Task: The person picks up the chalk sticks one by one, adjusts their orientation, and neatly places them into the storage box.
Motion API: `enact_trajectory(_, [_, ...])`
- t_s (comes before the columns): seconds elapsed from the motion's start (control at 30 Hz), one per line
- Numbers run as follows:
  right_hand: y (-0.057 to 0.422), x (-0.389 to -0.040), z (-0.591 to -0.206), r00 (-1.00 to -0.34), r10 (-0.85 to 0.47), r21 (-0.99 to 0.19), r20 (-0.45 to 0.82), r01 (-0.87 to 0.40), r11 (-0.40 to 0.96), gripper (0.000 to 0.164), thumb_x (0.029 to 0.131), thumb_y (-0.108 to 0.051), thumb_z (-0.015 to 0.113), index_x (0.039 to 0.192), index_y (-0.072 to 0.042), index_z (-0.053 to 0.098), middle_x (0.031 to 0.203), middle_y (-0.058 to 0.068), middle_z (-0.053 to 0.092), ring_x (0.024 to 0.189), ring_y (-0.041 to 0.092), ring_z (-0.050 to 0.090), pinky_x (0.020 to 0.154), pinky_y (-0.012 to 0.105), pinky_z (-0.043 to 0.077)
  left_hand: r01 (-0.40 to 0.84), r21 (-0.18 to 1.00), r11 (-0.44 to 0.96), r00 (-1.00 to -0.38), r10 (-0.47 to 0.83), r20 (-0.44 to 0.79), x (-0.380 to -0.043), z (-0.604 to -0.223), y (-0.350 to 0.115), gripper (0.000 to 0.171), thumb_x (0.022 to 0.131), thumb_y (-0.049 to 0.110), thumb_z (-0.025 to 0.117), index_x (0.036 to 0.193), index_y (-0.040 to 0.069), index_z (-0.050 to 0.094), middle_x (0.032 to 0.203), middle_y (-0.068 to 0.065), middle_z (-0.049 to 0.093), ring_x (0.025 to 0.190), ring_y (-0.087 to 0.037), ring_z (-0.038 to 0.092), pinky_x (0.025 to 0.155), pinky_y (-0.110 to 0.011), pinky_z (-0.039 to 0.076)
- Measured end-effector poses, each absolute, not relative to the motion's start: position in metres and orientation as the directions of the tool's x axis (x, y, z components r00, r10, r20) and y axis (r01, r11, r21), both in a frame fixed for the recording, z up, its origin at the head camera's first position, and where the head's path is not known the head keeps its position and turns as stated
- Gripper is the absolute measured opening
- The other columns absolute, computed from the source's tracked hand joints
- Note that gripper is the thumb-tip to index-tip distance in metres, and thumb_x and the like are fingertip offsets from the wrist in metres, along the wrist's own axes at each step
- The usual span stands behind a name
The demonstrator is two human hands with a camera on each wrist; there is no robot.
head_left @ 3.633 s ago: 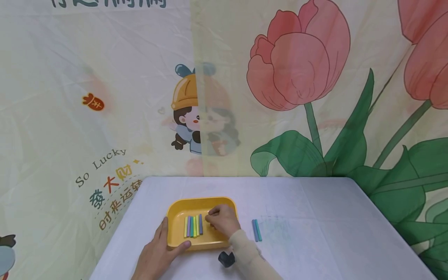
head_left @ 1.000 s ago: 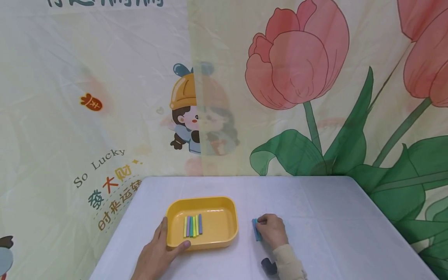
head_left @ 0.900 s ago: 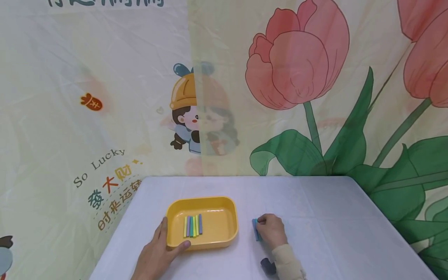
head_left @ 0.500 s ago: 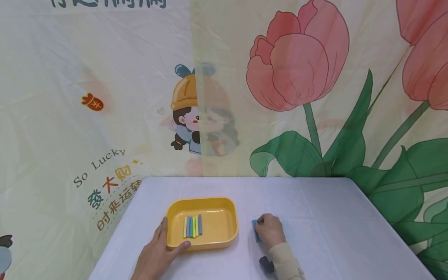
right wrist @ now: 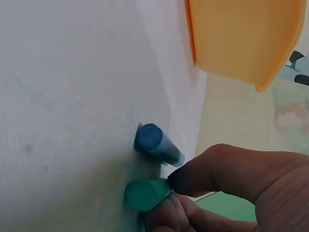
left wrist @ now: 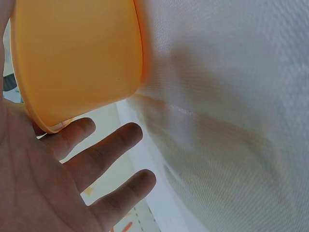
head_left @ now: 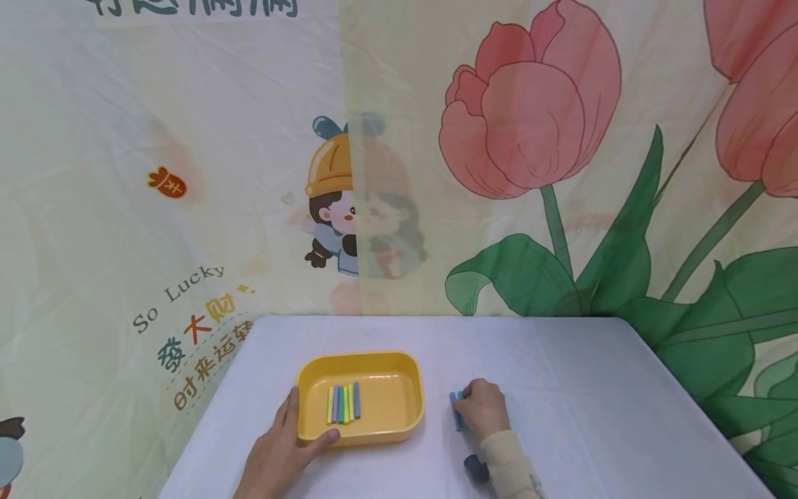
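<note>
My right hand [head_left: 486, 409] pinches a green chalk stick [right wrist: 146, 194] between thumb and fingertips, low over the white cloth. Right beside it lies a blue chalk stick [head_left: 455, 412], which my fingers do not hold. At the near left corner of a yellow tray [head_left: 393, 395] rests my left hand [head_left: 277, 440]. Its thumb lies over the near rim, while the other fingers stretch straight along the outer left side, spread apart in the left wrist view. Inside the tray, several chalk sticks [head_left: 344, 405] in yellow, purple, green and blue lie side by side in a row.
A white cloth [head_left: 580, 430] covers the table, with faint blue-green smudges by the right hand. Behind the far edge hangs a printed backdrop [head_left: 399, 173] with tulips. A black wrist device [head_left: 476, 469] sits at the right sleeve.
My right hand has moved from inside the tray rightward to the two chalk sticks on the cloth. Since then the green stick's far end has parted slightly from the blue one. The left hand stays put.
</note>
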State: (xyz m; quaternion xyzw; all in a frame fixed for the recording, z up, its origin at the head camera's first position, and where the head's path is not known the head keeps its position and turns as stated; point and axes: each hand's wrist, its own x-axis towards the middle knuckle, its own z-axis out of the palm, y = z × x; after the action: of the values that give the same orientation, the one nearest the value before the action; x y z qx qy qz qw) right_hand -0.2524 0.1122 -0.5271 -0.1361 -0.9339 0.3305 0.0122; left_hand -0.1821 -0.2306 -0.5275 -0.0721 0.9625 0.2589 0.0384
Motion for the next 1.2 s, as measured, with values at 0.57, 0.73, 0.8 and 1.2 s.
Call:
enact_trajectory(0.57, [0.11, -0.255, -0.528, -0.96, 0.279, -0.632, -0.037, 0.238, 0.737, 0.016, 0.078, 0.0, 0.079, 0.09, 0.008, 0.072, 0.082, 0.017, 0.07, 0.074, 0.027, 0.07, 0.062, 0.039, 0.063, -0.155, 0.493, 0.856, -0.987, -0.117, -0.107, -0.182, -0.528, -0.231, 0.137, 0.074, 0.091, 0.053, 0.161, -0.003, 0.005, 0.161, -0.032, 0.02, 0.13, -0.056, 0.045, 0.105, -0.066, 0.043])
enact_trajectory(0.73, [0.111, -0.259, -0.529, -0.962, 0.27, -0.633, -0.025, 0.225, 0.741, 0.014, 0.078, 0.001, 0.079, 0.089, 0.007, 0.072, 0.082, 0.017, 0.071, 0.074, 0.026, 0.07, 0.063, 0.039, 0.063, -0.146, 0.494, 0.857, -0.989, -0.113, -0.096, -0.181, -0.527, -0.231, 0.136, 0.075, 0.091, 0.053, 0.16, -0.004, 0.006, 0.161, -0.032, 0.02, 0.13, -0.056, 0.045, 0.105, -0.065, 0.044])
enact_trajectory(0.8, [0.112, -0.261, -0.528, -0.964, 0.264, -0.633, -0.024, 0.219, 0.742, 0.015, 0.078, 0.0, 0.079, 0.089, 0.007, 0.073, 0.082, 0.016, 0.071, 0.074, 0.026, 0.07, 0.064, 0.04, 0.063, -0.146, 0.492, 0.858, -0.989, -0.113, -0.096, -0.181, -0.527, -0.231, 0.136, 0.075, 0.091, 0.053, 0.16, -0.004, 0.006, 0.161, -0.032, 0.02, 0.129, -0.056, 0.046, 0.104, -0.065, 0.044])
enact_trajectory(1.2, [0.12, -0.273, -0.524, -0.977, 0.207, -0.66, -0.05, 0.187, 0.727, 0.016, 0.083, -0.008, 0.076, 0.093, 0.005, 0.074, 0.085, 0.011, 0.071, 0.076, 0.02, 0.067, 0.067, 0.038, 0.063, -0.17, 0.485, 0.858, -0.985, -0.127, -0.121, -0.182, -0.527, -0.23, 0.137, 0.074, 0.091, 0.053, 0.16, -0.004, 0.004, 0.161, -0.032, 0.019, 0.13, -0.056, 0.045, 0.105, -0.066, 0.043])
